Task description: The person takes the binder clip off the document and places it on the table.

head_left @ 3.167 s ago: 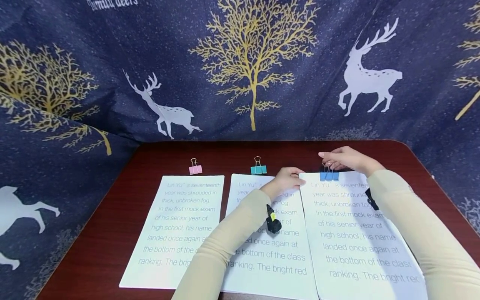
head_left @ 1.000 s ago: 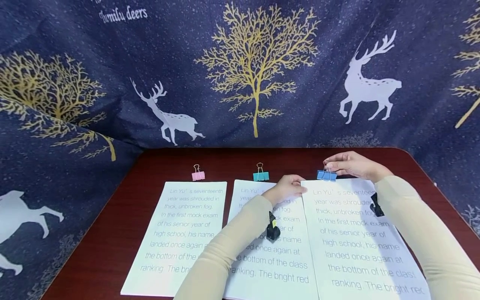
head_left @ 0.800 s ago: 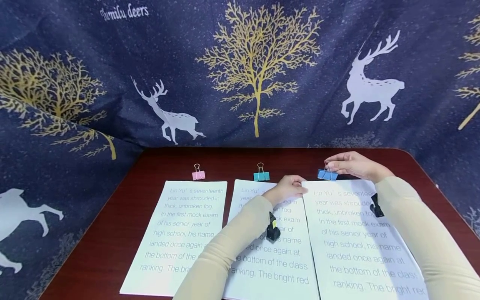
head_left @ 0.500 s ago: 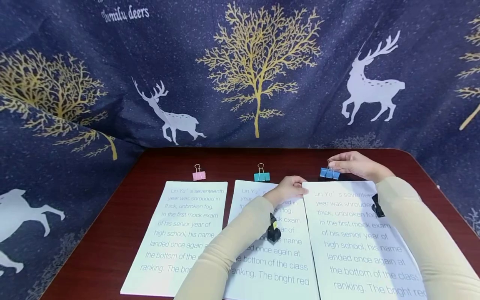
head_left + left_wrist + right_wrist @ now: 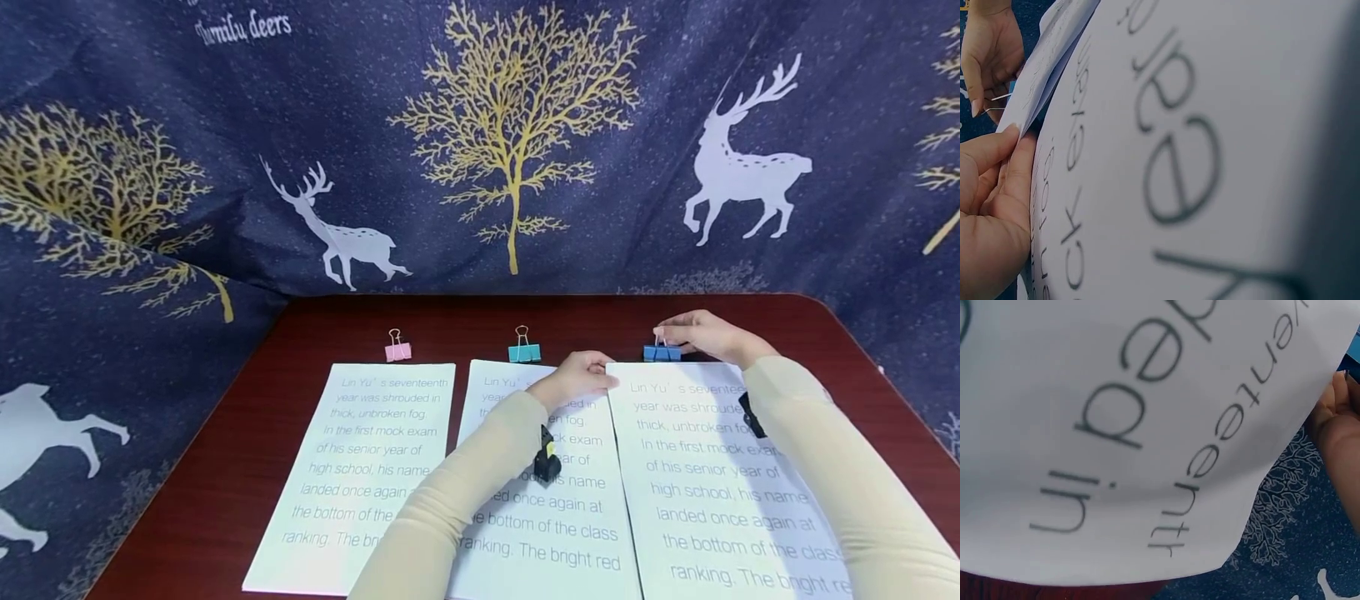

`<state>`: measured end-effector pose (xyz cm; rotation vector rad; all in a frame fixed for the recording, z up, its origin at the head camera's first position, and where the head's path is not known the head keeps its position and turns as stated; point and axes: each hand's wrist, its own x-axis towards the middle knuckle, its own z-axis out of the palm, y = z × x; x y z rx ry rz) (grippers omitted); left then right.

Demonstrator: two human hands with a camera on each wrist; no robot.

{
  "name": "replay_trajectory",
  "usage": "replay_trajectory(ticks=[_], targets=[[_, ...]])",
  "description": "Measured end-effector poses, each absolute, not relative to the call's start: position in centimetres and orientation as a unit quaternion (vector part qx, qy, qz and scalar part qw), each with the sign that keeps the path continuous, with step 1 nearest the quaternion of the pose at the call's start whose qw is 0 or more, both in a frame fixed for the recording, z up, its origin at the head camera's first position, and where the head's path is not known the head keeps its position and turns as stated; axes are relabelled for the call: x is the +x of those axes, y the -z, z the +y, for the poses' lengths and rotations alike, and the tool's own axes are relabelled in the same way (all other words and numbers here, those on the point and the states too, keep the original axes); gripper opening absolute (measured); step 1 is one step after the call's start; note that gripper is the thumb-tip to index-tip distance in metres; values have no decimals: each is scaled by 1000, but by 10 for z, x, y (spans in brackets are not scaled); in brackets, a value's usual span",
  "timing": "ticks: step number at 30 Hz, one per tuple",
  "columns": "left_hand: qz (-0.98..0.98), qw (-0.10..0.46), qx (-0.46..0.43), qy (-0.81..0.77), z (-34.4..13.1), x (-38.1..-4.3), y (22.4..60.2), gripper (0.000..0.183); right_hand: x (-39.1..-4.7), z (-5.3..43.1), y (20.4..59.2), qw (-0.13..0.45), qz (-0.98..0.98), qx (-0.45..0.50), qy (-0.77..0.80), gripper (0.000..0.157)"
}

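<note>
In the head view my left hand pinches the top left corner of the right paper stack. The left wrist view shows its thumb and fingers around the sheets' edge. Just beyond that stack's top edge, my right hand pinches the wire handles of a blue binder clip. The clip appears to stand on the table, off the paper. In the right wrist view the sheet hides most of the clip, and the right hand shows at the edge.
A pink binder clip stands behind the left paper stack, a teal binder clip behind the middle paper stack. The dark red table ends at a deer-print cloth. My left forearm crosses the middle stack.
The blue binder clip has come off the right stack's top edge. My right hand has carried it slightly right and down behind the paper. My left hand keeps its hold on the corner.
</note>
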<state>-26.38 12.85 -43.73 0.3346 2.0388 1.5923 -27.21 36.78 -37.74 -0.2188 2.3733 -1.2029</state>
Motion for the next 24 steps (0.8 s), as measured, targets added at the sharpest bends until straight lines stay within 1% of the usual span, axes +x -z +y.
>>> replay_trajectory(ticks=[6,11,14,19,21,24], targets=[[783,251,101,-561,130,-259,432,22,-269,366,381,234,865,-62,439,59],[821,233,90,-513,131,-253,421,18,-270,364,382,234,869,-75,429,58],[837,219,101,-491,131,-250,413,18,-272,361,381,228,871,-79,428,60],[851,221,145,-453,133,-251,400,21,-272,357,379,226,876,-64,421,62],[863,210,160,-430,134,-252,396,20,-271,355,378,214,887,-60,406,62],[883,184,165,-398,134,-254,391,20,-269,354,378,177,912,-58,365,63]])
